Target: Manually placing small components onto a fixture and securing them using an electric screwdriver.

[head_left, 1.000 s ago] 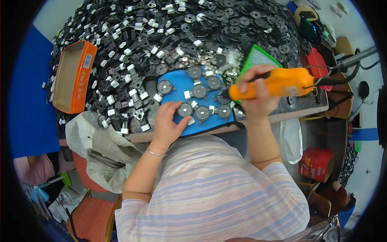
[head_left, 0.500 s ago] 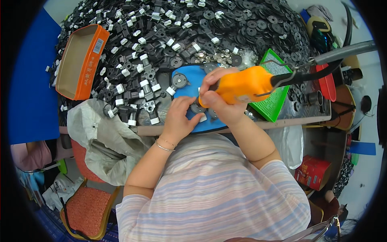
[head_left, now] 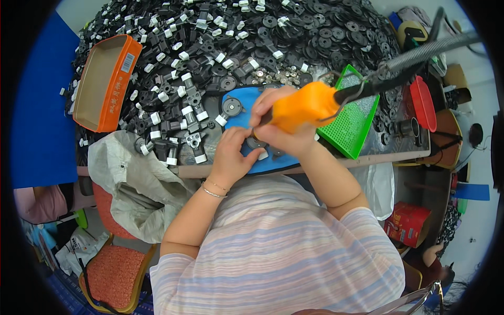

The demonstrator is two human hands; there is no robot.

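Blue mat (head_left: pixel 270 165) at the worktop's (head_left: pixel 391 157) front edge. Left hand (head_left: pixel 231 153) has thumb and fingers either side of a wheel (head_left: pixel 256 143) on it, can't tell if it's pinching. Right hand (head_left: pixel 283 134) is wrapped round an orange driver (head_left: pixel 306 107), nose by that wheel. Green tray (head_left: pixel 358 149) off right, black parts (head_left: pixel 336 34) heaped toward the back edge.

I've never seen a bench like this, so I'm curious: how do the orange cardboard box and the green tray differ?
The orange cardboard box has solid walls; the green tray is patterned with small holes. The box lies left of the blue mat, the tray right of it. The box's inside is tan; the tray's is green. Both are open-topped.
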